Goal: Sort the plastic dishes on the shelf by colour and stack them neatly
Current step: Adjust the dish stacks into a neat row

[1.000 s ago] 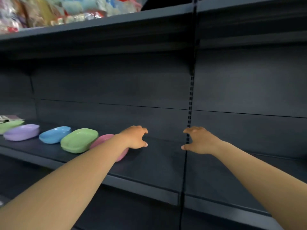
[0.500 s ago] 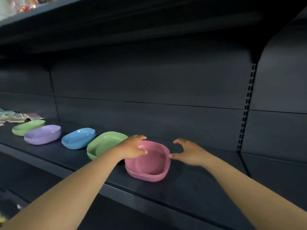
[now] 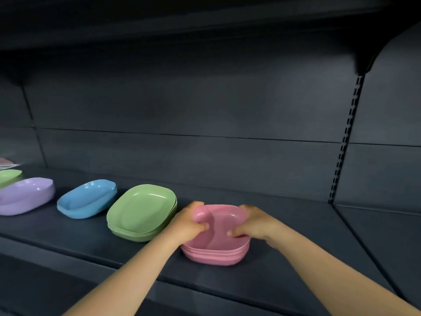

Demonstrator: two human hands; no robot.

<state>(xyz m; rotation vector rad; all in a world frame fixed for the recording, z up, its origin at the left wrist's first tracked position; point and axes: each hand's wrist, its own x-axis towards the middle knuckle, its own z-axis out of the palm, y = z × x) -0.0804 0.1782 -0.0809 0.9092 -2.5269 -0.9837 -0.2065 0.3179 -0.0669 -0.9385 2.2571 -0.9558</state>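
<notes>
— Where are the pink dishes?

— The pink stack sits on the dark shelf, near its front edge, a little right of the middle. Several pink dishes are nested together; I can see their rims layered at the front.

— And the hands?

— Both are clamped on it. The left hand grips the left rim, thumb curled over into the top dish. The right hand grips the right rim the same way, thumb hooked inside. The hands are apart, with the stack between them.

— What is around it?

— Just to the left, the green stack, also a few dishes nested. The left wrist passes right in front of its near corner, so I cannot tell if green and pink touch. Farther left is a blue dish, tilted, apart from the green. Beyond that a purple dish, also tilted, and behind it, at the frame's edge, another green dish, mostly cut off.

— Anything in the way on the right?

— A slotted upright runs down the back panel, well apart from the pink stack. Overhead, the upper shelf casts everything in shadow.
</notes>
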